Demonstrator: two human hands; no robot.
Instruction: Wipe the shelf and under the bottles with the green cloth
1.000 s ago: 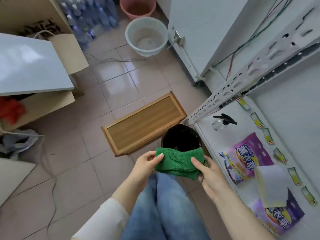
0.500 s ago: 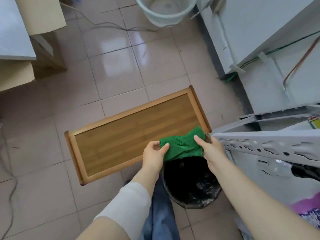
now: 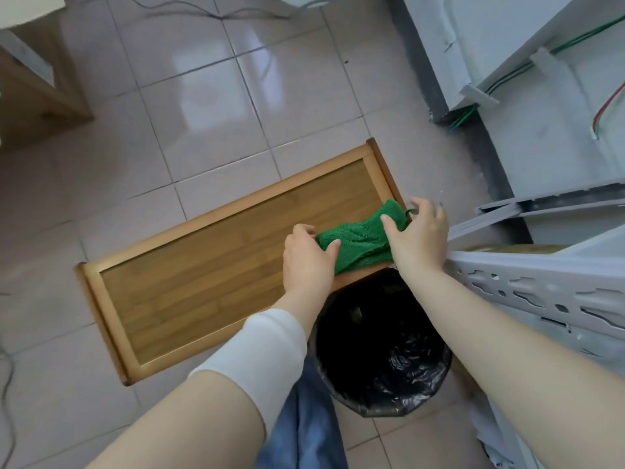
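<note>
The green cloth (image 3: pixel 360 240) is fluffy and bright green, and it is bunched up into a long, thick strip with folds in it. It is stretched between two hands. The left hand (image 3: pixel 306 262) holds the near left end, with the thumb on top of the cloth and the fingers (image 3: pixel 301 230) curled over its far side. The right hand (image 3: pixel 419 238) holds the right end the same way, thumb on top and fingers curled round, so both hands are pinching the cloth. The cloth is over the right end of a flat wooden tray (image 3: pixel 189 282) that lies on the shiny tiled floor (image 3: pixel 203 106). I cannot tell if the cloth touches the tray or is just above it. Right below the hands is a round bin with a black bag (image 3: pixel 416 377) in it, close to the tray's near edge. The person's blue jeans (image 3: pixel 304 431) show beside the bin, and the left arm has a white sleeve (image 3: pixel 263 346). On the right, a grey metal bar with holes (image 3: pixel 541 286) sticks out just beside the right wrist. Behind it are grey panels with green wires (image 3: pixel 507 76) and a red wire (image 3: pixel 608 103). A thin cable (image 3: pixel 216 15) lies on the floor far away at the top.
</note>
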